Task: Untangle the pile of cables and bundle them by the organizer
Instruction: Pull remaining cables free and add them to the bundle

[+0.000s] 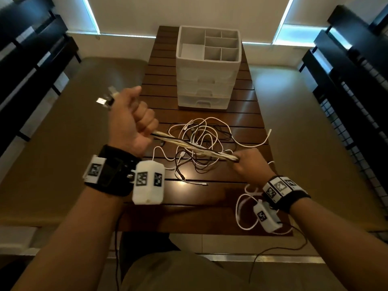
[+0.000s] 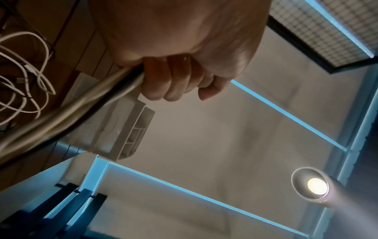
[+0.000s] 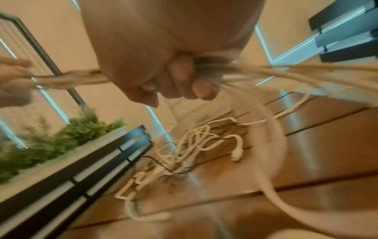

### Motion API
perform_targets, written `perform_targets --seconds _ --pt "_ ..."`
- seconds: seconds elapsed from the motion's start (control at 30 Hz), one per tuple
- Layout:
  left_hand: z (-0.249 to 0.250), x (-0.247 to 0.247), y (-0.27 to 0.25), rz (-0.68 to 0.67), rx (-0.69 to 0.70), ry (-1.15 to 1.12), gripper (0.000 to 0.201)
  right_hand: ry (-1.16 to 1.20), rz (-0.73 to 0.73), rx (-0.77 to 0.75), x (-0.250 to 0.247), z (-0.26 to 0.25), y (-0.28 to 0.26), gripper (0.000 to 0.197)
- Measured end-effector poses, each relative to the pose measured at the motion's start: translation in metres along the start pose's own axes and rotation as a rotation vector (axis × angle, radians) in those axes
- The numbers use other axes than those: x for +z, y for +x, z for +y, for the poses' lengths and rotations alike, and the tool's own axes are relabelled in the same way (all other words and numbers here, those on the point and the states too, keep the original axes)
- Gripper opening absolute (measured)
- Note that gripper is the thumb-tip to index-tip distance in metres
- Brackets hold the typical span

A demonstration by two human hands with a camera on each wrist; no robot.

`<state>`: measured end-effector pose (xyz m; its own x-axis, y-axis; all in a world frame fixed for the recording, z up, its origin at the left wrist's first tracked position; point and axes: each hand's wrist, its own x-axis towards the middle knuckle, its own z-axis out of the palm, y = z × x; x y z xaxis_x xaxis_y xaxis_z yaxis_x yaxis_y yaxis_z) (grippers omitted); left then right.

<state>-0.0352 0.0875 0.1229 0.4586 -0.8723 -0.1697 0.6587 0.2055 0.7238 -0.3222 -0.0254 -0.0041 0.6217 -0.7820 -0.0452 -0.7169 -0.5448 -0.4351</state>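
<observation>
A bundle of white and black cables [image 1: 195, 147] stretches taut between my two hands above the slatted wooden table [image 1: 247, 106]. My left hand [image 1: 131, 120] grips one end in a fist, with USB plugs [image 1: 107, 99] sticking out past it. My right hand [image 1: 246, 163] grips the other end; the cables' slack falls behind my wrist as white loops [image 1: 244, 208]. In the left wrist view my fingers [image 2: 174, 80] curl round the bundle [image 2: 71, 111]. Under the bundle lies a loose tangle of white and black cables [image 1: 201, 135], also blurred in the right wrist view [image 3: 184, 150]. The white organizer [image 1: 207, 66] stands behind.
The organizer has an open divided top [image 1: 220, 45] and three drawers. Dark slatted shelving [image 1: 31, 66] lines both sides, with a plant box [image 3: 51, 142] at one side. A thin black wire [image 1: 279, 246] hangs off the table's near edge by my right wrist.
</observation>
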Motion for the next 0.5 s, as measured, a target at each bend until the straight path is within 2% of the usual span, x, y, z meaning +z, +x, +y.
perform_targets --seconds 0.07,0.13,0.23,0.33,0.4,0.47,0.5 --pt "0.013 -0.007 0.002 0.015 0.033 -0.002 0.058 -0.049 -0.056 0.12 0.001 0.026 -0.008 0.021" --pt "0.018 -0.012 0.002 0.015 0.043 0.006 0.057 -0.118 -0.119 0.184 0.008 0.038 -0.012 0.023" --pt "0.011 -0.013 0.003 -0.005 0.02 0.036 0.059 -0.124 -0.239 0.162 0.013 0.034 -0.01 0.033" --pt "0.011 -0.017 0.001 -0.011 -0.005 0.066 0.06 -0.069 -0.482 0.106 -0.004 0.024 -0.01 0.024" --pt "0.011 -0.02 -0.001 -0.014 -0.014 0.064 0.06 -0.032 -0.63 0.111 -0.021 0.021 -0.006 0.053" --pt "0.01 -0.022 -0.002 -0.013 -0.023 0.06 0.06 0.006 -0.687 0.137 -0.039 0.017 0.005 0.086" --pt "0.01 -0.023 -0.002 -0.014 -0.031 0.061 0.06 0.056 -0.683 0.151 -0.048 0.013 0.012 0.093"
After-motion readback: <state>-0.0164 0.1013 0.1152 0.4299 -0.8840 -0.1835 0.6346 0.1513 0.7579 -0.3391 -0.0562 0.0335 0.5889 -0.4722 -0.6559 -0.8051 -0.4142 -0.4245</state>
